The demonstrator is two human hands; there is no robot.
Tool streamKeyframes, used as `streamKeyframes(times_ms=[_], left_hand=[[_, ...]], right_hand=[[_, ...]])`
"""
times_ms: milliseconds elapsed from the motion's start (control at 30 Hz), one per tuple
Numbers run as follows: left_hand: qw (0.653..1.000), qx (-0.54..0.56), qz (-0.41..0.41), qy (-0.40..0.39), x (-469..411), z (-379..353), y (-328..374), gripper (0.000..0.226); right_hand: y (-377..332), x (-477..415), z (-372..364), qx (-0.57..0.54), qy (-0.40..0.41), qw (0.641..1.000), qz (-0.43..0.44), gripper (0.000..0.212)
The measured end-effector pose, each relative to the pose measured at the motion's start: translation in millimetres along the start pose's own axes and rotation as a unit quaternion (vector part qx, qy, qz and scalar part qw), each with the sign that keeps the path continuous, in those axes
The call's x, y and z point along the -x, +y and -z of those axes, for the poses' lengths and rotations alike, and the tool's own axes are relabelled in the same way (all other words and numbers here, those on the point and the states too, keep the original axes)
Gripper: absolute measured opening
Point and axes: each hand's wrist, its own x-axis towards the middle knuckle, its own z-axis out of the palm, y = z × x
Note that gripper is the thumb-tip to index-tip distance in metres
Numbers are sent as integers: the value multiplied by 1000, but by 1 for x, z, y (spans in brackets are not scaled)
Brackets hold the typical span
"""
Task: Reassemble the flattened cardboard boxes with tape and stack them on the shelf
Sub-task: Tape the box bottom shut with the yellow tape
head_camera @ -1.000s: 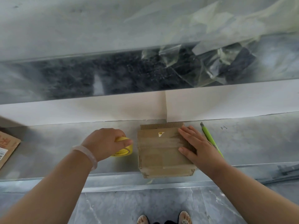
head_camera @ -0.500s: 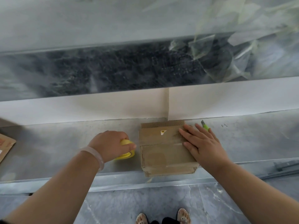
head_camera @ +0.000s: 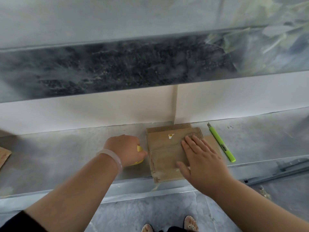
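Cardboard box (head_camera: 165, 156) sits at the front edge of the counter (head_camera: 66, 156), its seam running left to right, parallel to that edge. Left hand (head_camera: 123, 148) grips the yellow tape roll (head_camera: 139, 149) just beside the box's left side, at the seam's end; the box lies directly to its right. Right hand (head_camera: 204, 161) lies flat with straight fingers, pressing the box's right half. Judgement: tape drawn rightward meets that hand. Green utility knife (head_camera: 220, 144) lies just right of the box, blade toward the back wall. Flat cardboard (head_camera: 4, 156) occupies the counter's far left.
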Motion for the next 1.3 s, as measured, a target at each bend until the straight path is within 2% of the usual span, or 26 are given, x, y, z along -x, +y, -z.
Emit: streamKeyframes(times_ms=[67,133,233,300,433,500,567,667,733,867,933,1067,1233,1300], left_hand=[[1000,-6,-6,4,1,0,1,36],[1000,-10,-10,6,1,1,2,36],[1000,-16,-16,7,1,3,4,41],[1000,-19,-19,8,1,3,6,42],[1000,9,-12,17,0,2,2,39],[998,50,-15,42,3,-1,-4,39],[986,150,-29,73,9,-7,-15,41],[940,307,-108,101,22,-17,-35,38],[924,334,-145,116,27,-23,-48,44],[943,269,-160,114,26,-23,-52,66],[956,231,-155,95,22,-17,-47,70],[989,69,-128,30,16,-5,-43,54],[993,-33,-109,-20,8,-2,-22,51],[990,-78,-120,-12,7,-2,-10,45]], right_hand=[[-16,-1,-2,-5,-6,999,-33,103],[-29,-3,-3,-31,16,999,-42,97],[-37,-4,-12,-3,18,999,31,84],[-34,-5,-19,6,-6,999,41,85],[-28,-5,-27,24,31,997,62,89],[-28,-6,-31,25,48,996,68,91],[-28,-7,-33,24,61,996,66,89],[-27,-9,-35,21,85,994,69,83],[-25,-10,-36,20,89,993,72,82],[-25,-10,-37,22,85,993,72,81],[-24,-11,-37,24,83,994,72,81],[-23,-10,-37,24,75,995,69,82],[-20,-9,-38,24,83,994,73,81],[-20,-8,-36,19,83,993,76,80]])
